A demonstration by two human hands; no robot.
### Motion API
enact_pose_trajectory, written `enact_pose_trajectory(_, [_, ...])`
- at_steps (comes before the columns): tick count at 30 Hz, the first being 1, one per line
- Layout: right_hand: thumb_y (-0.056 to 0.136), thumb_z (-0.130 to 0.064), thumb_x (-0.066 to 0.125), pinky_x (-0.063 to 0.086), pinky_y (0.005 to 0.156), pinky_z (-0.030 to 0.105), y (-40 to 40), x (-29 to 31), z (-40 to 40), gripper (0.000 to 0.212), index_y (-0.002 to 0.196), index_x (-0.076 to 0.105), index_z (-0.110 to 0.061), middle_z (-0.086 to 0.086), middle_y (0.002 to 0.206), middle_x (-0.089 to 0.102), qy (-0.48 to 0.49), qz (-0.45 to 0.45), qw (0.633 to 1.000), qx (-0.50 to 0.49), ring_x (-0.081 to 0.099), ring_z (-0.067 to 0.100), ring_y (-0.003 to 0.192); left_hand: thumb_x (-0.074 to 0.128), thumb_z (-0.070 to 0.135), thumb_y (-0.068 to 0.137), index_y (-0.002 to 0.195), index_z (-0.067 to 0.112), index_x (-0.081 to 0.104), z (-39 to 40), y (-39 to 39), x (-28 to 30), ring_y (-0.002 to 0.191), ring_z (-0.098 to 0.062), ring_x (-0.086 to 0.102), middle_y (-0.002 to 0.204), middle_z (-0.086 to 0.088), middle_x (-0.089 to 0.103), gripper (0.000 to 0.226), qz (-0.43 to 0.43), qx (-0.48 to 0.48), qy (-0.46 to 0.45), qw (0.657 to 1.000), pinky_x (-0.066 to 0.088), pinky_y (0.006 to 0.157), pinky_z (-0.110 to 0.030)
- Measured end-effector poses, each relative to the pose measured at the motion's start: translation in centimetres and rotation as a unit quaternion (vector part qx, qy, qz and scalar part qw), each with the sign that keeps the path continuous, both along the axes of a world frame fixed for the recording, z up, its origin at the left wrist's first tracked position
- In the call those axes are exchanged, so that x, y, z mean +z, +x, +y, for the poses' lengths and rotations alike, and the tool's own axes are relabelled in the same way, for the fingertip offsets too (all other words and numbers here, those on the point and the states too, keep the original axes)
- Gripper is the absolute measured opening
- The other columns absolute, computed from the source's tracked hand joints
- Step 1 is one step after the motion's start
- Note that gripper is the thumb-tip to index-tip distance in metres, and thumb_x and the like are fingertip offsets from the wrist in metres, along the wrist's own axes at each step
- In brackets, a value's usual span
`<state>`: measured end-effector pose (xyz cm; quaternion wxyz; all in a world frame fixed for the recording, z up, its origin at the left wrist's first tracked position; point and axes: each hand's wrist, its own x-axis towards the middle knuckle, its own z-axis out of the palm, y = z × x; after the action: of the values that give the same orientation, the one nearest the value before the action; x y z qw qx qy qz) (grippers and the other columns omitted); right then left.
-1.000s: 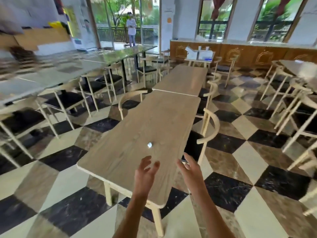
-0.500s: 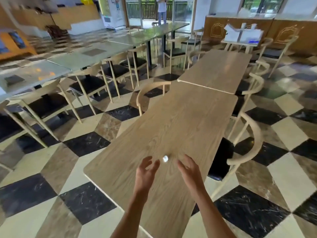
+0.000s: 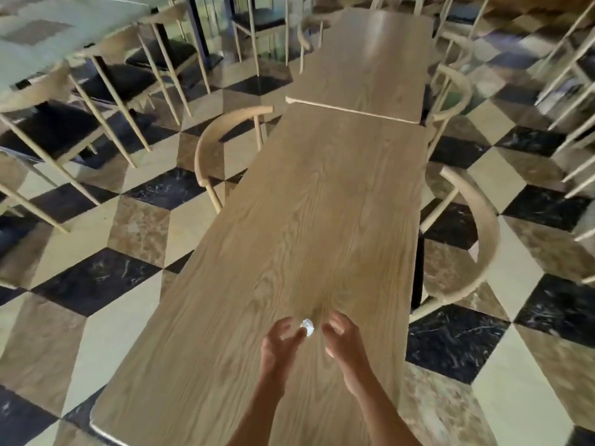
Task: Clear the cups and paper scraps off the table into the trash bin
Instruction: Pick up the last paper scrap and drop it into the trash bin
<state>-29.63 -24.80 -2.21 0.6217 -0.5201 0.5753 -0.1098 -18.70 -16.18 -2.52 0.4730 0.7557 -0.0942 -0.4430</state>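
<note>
A small crumpled white paper scrap [image 3: 307,326] lies on the long wooden table [image 3: 322,220], near its front end. My left hand [image 3: 279,344] hovers just left of the scrap, fingers spread, fingertips at its edge. My right hand [image 3: 341,341] is just right of it, fingers curled loosely and apart. Neither hand holds anything. No cups and no trash bin are in view.
A second wooden table [image 3: 370,59] butts against the far end. Curved-back wooden chairs stand at the left [image 3: 222,136] and at the right [image 3: 483,239]. More chairs and a pale table [image 3: 48,37] fill the far left. The floor is checkered marble.
The view has tilted down and closed in on the table. Both hands have advanced to either side of the paper scrap, which has stayed where it lay.
</note>
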Motion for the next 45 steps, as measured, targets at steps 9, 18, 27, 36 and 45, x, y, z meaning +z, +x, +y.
enact_pose_trajectory(9, [0.090, -0.006, 0.060, 0.058, 0.093, 0.043, 3.6, -4.6, -1.1, 0.032, 0.122, 0.066, -0.006, 0.012, 0.116, 0.066, 0.030, 0.021, 0.999, -0.039, 0.068, 0.026, 0.103, 0.076, 0.010, 0.084, 0.104, 0.012, 0.074, -3.3, 2.0, -4.3, 0.085, -0.019, 0.072, 0.093, -0.001, 0.078, 0.021, -0.044, -0.066, 0.033, 0.996, 0.056, 0.077, -0.023])
enact_pose_trajectory(18, [0.089, 0.012, 0.056, 0.053, 0.067, 0.034, 2.6, -4.6, 0.3, 0.032, 0.075, 0.075, -0.010, 0.006, 0.069, 0.072, -0.010, -0.010, 0.998, -0.056, 0.066, 0.019, 0.071, 0.074, 0.004, 0.081, 0.090, 0.013, 0.083, -3.7, 1.5, -5.8, 0.078, -0.018, 0.077, 0.079, -0.001, 0.080, 0.016, -0.068, -0.110, 0.048, 0.990, 0.060, 0.072, -0.032])
enact_pose_trajectory(27, [0.084, 0.013, 0.055, 0.053, 0.065, 0.030, -7.3, 0.4, 2.5, 0.030, 0.080, 0.078, -0.006, 0.007, 0.072, 0.074, -0.117, -0.019, 0.981, -0.151, 0.066, 0.009, 0.069, 0.075, 0.003, 0.085, 0.094, 0.003, 0.078, -4.7, -7.5, -1.2, 0.080, -0.023, 0.075, 0.086, -0.010, 0.079, 0.010, -0.086, -0.244, -0.049, 0.965, 0.060, 0.074, -0.031])
enact_pose_trajectory(36, [0.085, 0.010, 0.060, 0.047, 0.060, 0.030, -27.5, 3.5, 12.5, 0.024, 0.085, 0.080, -0.004, 0.017, 0.078, 0.077, -0.203, 0.056, 0.909, -0.360, 0.062, 0.015, 0.065, 0.074, 0.022, 0.089, 0.095, 0.011, 0.078, 1.2, -27.6, 3.3, 0.078, -0.013, 0.072, 0.084, 0.004, 0.076, 0.013, -0.097, -0.449, -0.163, 0.873, 0.054, 0.068, -0.011])
enact_pose_trajectory(45, [0.085, 0.006, 0.059, 0.044, 0.059, 0.025, -49.0, 5.6, 36.5, 0.032, 0.074, 0.076, -0.019, 0.001, 0.072, 0.074, -0.215, 0.117, 0.816, -0.523, 0.057, 0.005, 0.062, 0.074, 0.021, 0.089, 0.097, 0.017, 0.078, 20.4, -51.2, 5.4, 0.078, -0.004, 0.074, 0.083, 0.008, 0.078, 0.010, -0.020, -0.644, -0.177, 0.744, 0.061, 0.073, -0.026])
